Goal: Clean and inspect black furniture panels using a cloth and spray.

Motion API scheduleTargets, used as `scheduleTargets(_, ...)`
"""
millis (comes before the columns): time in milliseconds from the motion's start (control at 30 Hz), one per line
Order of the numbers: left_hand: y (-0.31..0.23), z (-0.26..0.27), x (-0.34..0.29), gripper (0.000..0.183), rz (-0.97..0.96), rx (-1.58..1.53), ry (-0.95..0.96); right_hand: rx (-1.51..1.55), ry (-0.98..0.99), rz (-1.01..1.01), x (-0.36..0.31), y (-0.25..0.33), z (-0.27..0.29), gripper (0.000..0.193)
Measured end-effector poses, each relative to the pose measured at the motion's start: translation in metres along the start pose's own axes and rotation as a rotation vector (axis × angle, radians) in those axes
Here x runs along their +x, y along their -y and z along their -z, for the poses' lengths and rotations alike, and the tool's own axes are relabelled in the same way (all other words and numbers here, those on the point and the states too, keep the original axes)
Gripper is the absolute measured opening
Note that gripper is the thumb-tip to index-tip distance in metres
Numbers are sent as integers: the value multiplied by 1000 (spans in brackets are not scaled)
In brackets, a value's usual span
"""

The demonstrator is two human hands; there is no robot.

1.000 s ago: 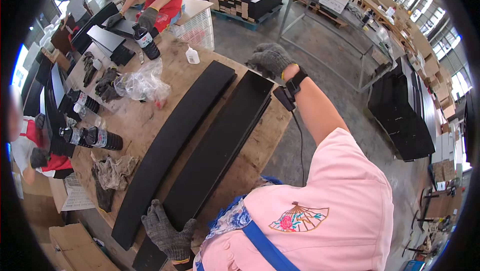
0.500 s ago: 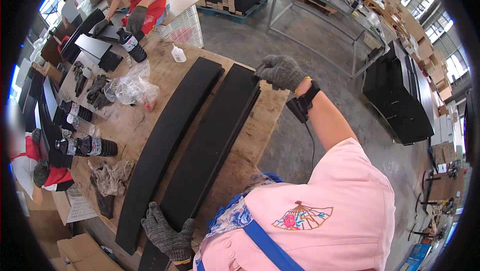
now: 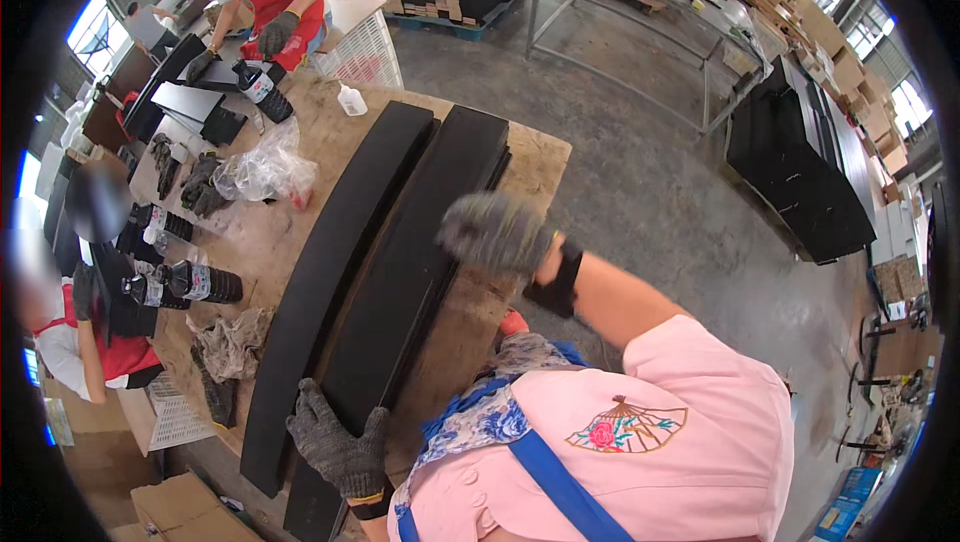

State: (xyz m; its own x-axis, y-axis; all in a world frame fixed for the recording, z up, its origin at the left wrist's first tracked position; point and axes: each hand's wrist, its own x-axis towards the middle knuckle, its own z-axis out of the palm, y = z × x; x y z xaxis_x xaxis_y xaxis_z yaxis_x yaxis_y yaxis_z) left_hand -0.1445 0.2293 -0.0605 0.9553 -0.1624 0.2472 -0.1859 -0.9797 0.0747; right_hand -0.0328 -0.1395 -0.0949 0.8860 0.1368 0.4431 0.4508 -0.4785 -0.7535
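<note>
Two long black boards lie side by side on a wooden worktable (image 3: 540,167). The left one is a curved board (image 3: 335,272). Beside it is a straight board (image 3: 400,272), with another dark edge showing beneath its right side. My left hand (image 3: 340,447), in a grey knit glove, rests on the near end of the straight board, fingers spread, thumb toward its right edge. My right hand (image 3: 495,234), also gloved, is over the right edge of that board around mid-length. Motion blurs its fingers, so I cannot see whether it holds anything.
Left of the boards are a crumpled rag (image 3: 232,344), dark bottles (image 3: 205,283), a clear plastic bag (image 3: 265,170) and a small white bottle (image 3: 351,100). Two co-workers in red aprons stand at the table's far and left sides. A stack of black panels (image 3: 795,162) stands at right.
My right hand has moved from the straight board's far right corner back toward me along its edge. My left hand stays on the near end. The view has shifted slightly.
</note>
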Motion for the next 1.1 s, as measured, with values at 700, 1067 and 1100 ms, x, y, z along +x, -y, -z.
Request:
scheduleTargets(700,6,6,3,110,-65,80,-80,-125,-102,-104,-18,69,-55,14)
scheduleTargets(1067,15,21,-11,105,-82,-11,65,-231,-7,-195,-33,82,-50,19)
scheduleTargets(1100,11,21,-11,103,-103,-22,48,-226,5,-190,-33,81,-49,19)
